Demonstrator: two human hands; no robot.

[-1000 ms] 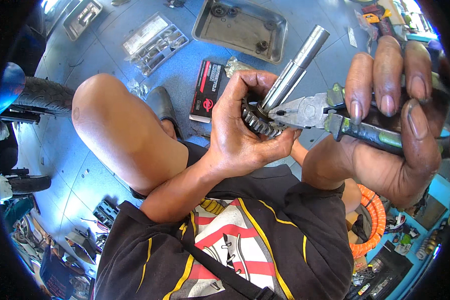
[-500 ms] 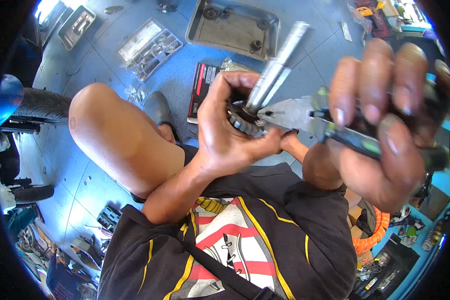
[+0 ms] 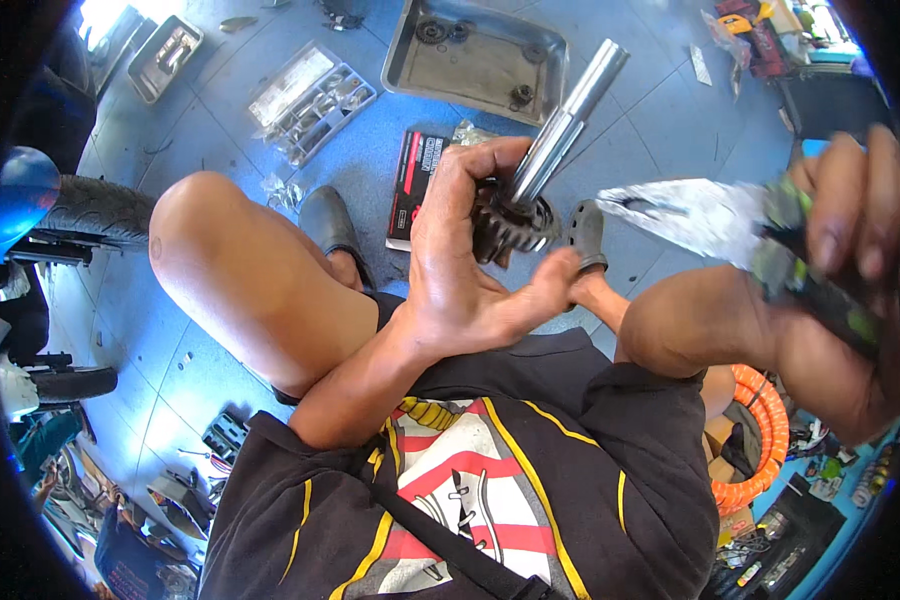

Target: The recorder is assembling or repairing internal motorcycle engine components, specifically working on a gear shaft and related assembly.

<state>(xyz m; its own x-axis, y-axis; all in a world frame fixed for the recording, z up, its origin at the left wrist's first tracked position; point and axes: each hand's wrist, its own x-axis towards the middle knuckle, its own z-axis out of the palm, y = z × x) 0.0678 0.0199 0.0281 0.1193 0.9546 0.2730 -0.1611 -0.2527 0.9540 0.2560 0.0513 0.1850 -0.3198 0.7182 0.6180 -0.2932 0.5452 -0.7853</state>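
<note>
My left hand [image 3: 452, 260] grips a gear shaft [image 3: 568, 122] by its geared end. The bright metal shaft tilts up and to the right, and dark gears [image 3: 515, 225] sit at its base between my thumb and fingers. At the right, my right hand [image 3: 850, 290] is closed around the dark and green handles of a pair of pliers [image 3: 685, 215]. The pliers' silver jaws point left toward the gears but stand apart from them. Part of the handles is hidden by my fingers.
On the tiled floor ahead lie a metal tray [image 3: 470, 85] with several small gears, a compartment box [image 3: 315, 105] of parts and a black and red box [image 3: 420, 180]. A wheel [image 3: 100, 215] stands at the left. An orange coil [image 3: 765, 440] lies at the lower right.
My right hand has drawn the pliers away to the right, off the gear shaft. The left hand keeps its hold, and more of the gears shows now.
</note>
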